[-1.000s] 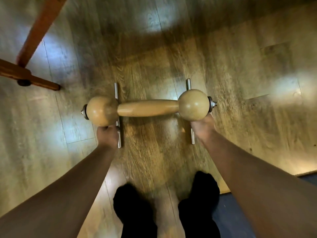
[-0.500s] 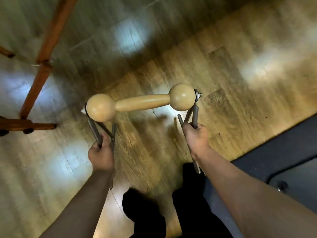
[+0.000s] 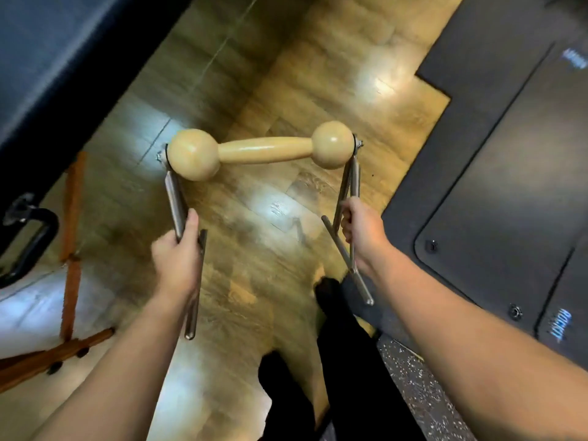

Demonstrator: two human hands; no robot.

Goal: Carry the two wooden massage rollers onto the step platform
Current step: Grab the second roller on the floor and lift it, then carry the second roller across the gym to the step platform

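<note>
A wooden massage roller (image 3: 264, 150) with a ball at each end hangs in the air above the wood floor, carried on a folding metal frame. My left hand (image 3: 176, 259) grips the left metal leg (image 3: 176, 198) of the frame. My right hand (image 3: 362, 233) grips the right metal leg (image 3: 350, 186). The roller is held level in front of me, about chest-width between the hands. A dark grey platform (image 3: 496, 160) with rounded panels lies to the right on the floor. A second roller is not in view.
Wooden floor (image 3: 270, 90) lies below. An orange-brown wooden stand (image 3: 70, 237) sits at the left, beside a black curved handle (image 3: 35, 240). A dark blue padded piece (image 3: 63, 49) fills the upper left. My black-trousered legs (image 3: 334, 361) step forward over a speckled mat (image 3: 420, 393).
The roller has been lifted off the floor and carried to the right. The view has swung round, so the dark platform now fills the right side and the wooden stand has slid to the lower left.
</note>
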